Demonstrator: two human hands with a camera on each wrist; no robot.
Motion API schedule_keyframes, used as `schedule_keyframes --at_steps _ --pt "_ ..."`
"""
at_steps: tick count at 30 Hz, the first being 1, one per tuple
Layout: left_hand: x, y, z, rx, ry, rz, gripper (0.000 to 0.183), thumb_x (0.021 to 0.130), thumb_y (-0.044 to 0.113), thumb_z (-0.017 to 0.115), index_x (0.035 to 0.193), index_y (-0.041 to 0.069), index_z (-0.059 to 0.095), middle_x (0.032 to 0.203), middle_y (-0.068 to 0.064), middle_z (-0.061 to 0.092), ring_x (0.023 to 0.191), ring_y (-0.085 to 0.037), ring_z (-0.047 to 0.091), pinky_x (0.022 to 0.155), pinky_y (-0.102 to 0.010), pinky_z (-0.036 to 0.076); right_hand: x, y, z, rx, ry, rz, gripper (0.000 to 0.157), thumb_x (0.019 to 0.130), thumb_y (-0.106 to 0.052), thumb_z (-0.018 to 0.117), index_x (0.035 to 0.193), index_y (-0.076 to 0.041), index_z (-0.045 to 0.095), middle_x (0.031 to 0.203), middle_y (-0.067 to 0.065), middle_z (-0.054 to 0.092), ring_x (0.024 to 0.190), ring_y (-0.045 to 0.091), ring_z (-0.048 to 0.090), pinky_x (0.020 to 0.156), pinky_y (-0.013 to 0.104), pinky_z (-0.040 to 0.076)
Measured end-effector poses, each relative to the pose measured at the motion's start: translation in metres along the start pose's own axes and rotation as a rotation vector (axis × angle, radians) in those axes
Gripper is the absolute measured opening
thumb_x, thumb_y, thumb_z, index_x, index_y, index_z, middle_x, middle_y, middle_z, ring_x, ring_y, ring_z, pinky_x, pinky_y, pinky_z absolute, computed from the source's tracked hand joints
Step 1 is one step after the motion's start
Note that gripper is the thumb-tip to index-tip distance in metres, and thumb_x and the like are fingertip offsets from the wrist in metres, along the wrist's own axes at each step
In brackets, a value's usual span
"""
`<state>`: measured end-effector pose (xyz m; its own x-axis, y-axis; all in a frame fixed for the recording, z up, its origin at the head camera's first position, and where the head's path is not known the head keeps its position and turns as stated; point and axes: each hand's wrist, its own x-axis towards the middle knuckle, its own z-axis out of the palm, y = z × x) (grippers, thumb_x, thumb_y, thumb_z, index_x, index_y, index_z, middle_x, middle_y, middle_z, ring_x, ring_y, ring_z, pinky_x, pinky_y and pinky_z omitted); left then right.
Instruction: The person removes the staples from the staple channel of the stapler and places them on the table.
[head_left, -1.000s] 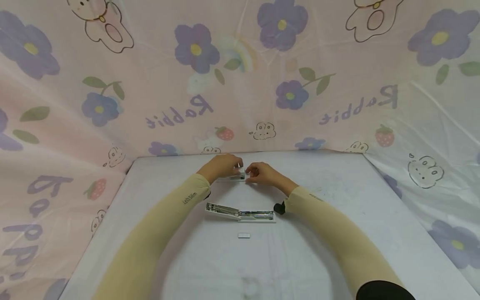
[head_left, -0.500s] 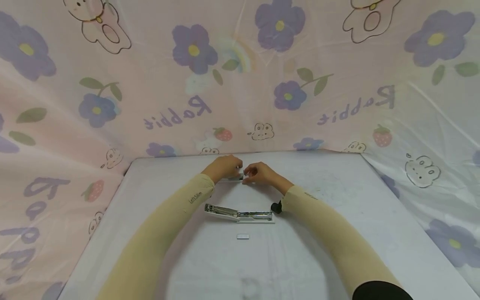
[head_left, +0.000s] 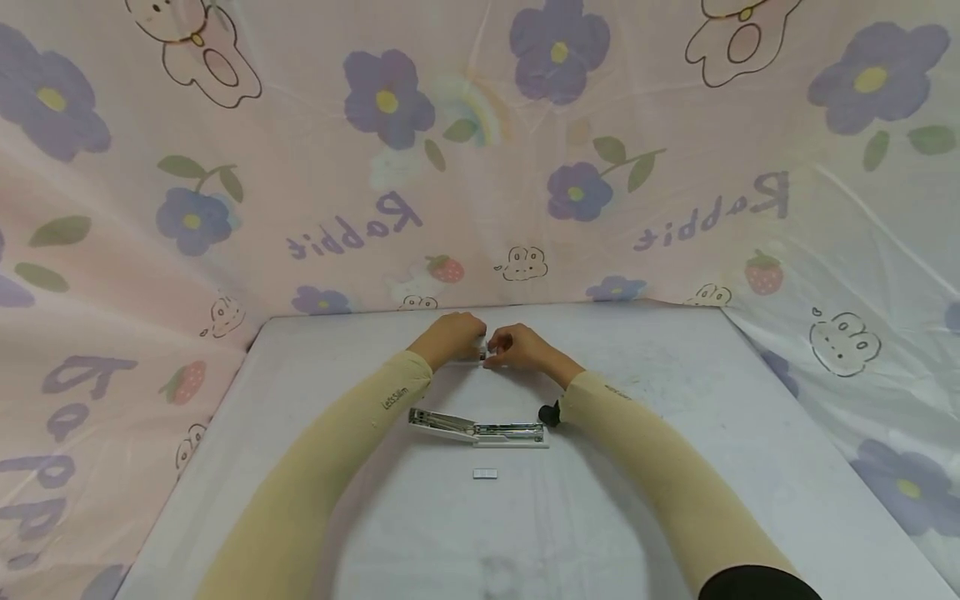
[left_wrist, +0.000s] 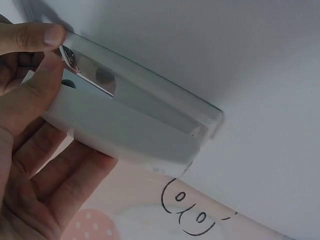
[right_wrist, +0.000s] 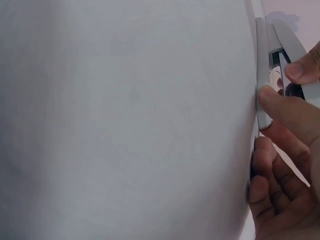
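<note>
Near the back of the table both hands hold a white stapler (left_wrist: 135, 122), its top arm raised a little from its base. My left hand (head_left: 453, 336) grips the top arm, thumb on one side and fingers on the other. With thumb and fingers, my right hand (head_left: 521, 348) pinches the front end of the base (right_wrist: 263, 60). A metal part shows in the gap between arm and base in the left wrist view. Nearer to me lies a second white stapler (head_left: 480, 432), folded wide apart with its metal inside facing up.
A short grey strip, like a row of staples (head_left: 485, 474), lies in front of the second stapler. The white table (head_left: 637, 517) reaches back to a patterned curtain (head_left: 480, 167). A black knob (head_left: 550, 414) sits at the right sleeve's cuff.
The left hand has edged right, toward the right hand, and less of the held stapler shows between them. The second stapler and the strip lie as before; the head view has shifted slightly.
</note>
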<state>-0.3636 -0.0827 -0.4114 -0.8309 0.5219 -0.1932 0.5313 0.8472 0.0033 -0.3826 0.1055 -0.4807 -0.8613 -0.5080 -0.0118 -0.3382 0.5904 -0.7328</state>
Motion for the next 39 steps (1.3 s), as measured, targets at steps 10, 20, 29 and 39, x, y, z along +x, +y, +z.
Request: schedule_keyframes --at_steps 10,20,29,39 --pt "-0.001 -0.005 0.007 -0.023 0.03 -0.044 0.045 0.095 0.028 0.084 0.135 0.011 0.071 0.125 -0.007 0.076 0.115 -0.027 0.071 0.103 -0.043 0.055 0.002 -0.004 0.001 -0.011 -0.009 0.01 0.024 0.088 -0.017 0.091 0.106 -0.007 0.078 0.083 0.0 0.065 0.077 0.013 0.055 0.072 0.026 0.045" --pt "-0.02 -0.031 -0.006 -0.297 0.172 0.001 0.045 0.101 0.026 0.079 0.138 0.006 0.065 0.13 -0.013 0.074 0.12 -0.03 0.069 0.106 -0.045 0.054 0.0 -0.003 -0.006 -0.022 -0.02 0.011 0.026 0.088 -0.019 0.091 0.107 -0.006 0.078 0.085 0.001 0.067 0.077 0.013 0.056 0.071 0.027 0.046" --pt "-0.047 -0.051 0.001 -0.616 0.233 -0.009 0.051 0.106 0.027 0.071 0.148 0.002 0.055 0.141 -0.022 0.065 0.129 -0.041 0.066 0.105 -0.052 0.056 0.001 0.002 -0.004 0.0 -0.025 0.018 0.027 0.088 -0.019 0.091 0.107 -0.007 0.077 0.086 0.0 0.066 0.078 0.013 0.056 0.073 0.026 0.046" --pt "-0.062 -0.066 0.015 -0.733 0.325 -0.031 0.044 0.108 0.024 0.068 0.146 0.006 0.052 0.146 -0.022 0.06 0.137 -0.045 0.06 0.111 -0.056 0.052 -0.003 -0.002 0.0 0.024 -0.011 0.018 0.024 0.089 -0.014 0.09 0.106 -0.004 0.076 0.082 0.001 0.065 0.075 0.013 0.054 0.069 0.026 0.044"
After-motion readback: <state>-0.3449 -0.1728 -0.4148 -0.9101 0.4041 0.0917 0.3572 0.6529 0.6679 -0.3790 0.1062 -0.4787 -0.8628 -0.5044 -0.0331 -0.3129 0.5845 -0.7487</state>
